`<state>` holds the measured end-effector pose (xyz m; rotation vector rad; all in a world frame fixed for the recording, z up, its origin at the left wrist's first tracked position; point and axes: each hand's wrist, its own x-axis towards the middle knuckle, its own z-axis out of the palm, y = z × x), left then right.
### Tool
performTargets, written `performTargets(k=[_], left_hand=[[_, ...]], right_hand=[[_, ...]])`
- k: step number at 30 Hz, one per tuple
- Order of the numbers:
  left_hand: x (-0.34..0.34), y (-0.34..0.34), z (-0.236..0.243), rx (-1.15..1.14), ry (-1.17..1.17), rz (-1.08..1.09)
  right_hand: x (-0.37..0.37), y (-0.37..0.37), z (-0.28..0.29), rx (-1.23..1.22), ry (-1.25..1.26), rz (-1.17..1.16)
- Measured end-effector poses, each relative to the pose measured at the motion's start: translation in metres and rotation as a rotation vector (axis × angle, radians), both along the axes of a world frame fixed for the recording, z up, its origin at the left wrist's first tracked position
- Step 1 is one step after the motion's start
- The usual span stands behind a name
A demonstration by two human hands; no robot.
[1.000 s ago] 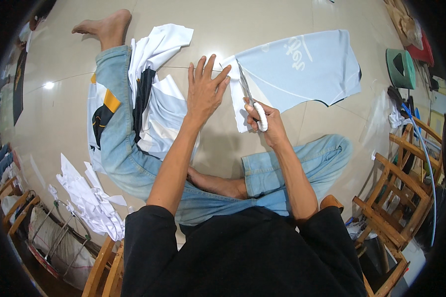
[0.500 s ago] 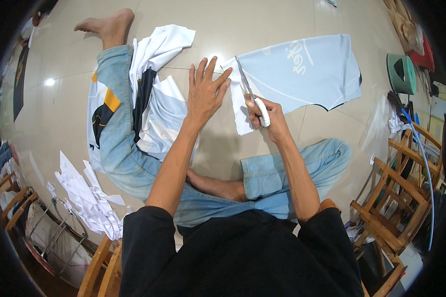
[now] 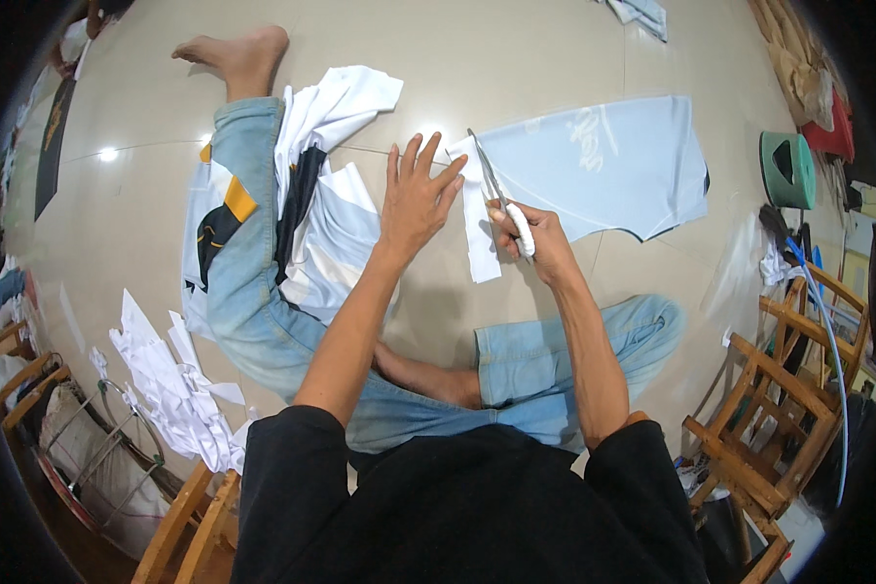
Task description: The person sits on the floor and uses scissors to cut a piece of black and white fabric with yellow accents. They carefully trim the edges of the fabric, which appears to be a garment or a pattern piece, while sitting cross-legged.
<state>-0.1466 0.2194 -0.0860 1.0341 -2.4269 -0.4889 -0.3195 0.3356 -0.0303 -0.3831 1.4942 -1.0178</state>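
My right hand (image 3: 543,241) is closed round the white-wrapped handle of a pair of scissors (image 3: 522,234). Their blades point away from me and look nearly closed. Along the left side of the blades lies a narrow white fabric strip (image 3: 480,234). To their right a pale blue fabric panel (image 3: 642,161) with white lettering is spread flat on the floor. Palm down, my left hand (image 3: 417,200) has its fingers spread, the fingertips at the strip's far end; it grips nothing.
White garment pieces (image 3: 336,209) with black and yellow parts lie by my outstretched leg. White scraps (image 3: 170,384) are heaped at lower left. Wooden frames (image 3: 769,419) stand at right, below a green roll (image 3: 788,170). More fabric (image 3: 640,15) lies at the far edge.
The white strip now lies apart from the blue panel along the scissors, its near end shifted slightly. Both hands stay close to their former places; the whole view has shifted a little.
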Motion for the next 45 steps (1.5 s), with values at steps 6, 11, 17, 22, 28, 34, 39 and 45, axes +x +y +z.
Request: performTargets(k=[6,11,17,22,28,34,39,45], left_hand=[[0.005,0.004,-0.004,0.020,0.010,-0.011],[0.009,0.090,-0.004,0.013,-0.064,-0.124],[0.017,0.198,0.013,0.071,-0.030,-0.145],[0.017,0.189,0.036,0.327,0.073,-0.259],[0.086,0.220,0.048,0.871,0.190,-0.352],[0.160,0.205,0.109,1.401,0.236,-0.370],[0.301,0.206,0.166,1.177,-0.187,0.439],[0.366,0.189,0.140,0.325,-0.162,0.945]], right_hand=[[-0.002,-0.006,0.007,-0.050,0.009,-0.014],[-0.057,0.042,0.021,-0.266,0.375,-0.258],[-0.256,0.188,-0.016,-0.012,1.028,-0.327],[-0.322,0.284,-0.042,0.307,1.524,-0.047],[-0.270,0.255,-0.005,0.683,1.185,0.200],[-0.297,0.118,-0.085,0.005,1.274,-0.075],[-0.199,0.013,-0.055,0.317,1.528,0.194],[-0.074,0.011,-0.083,-0.296,1.444,0.106]])
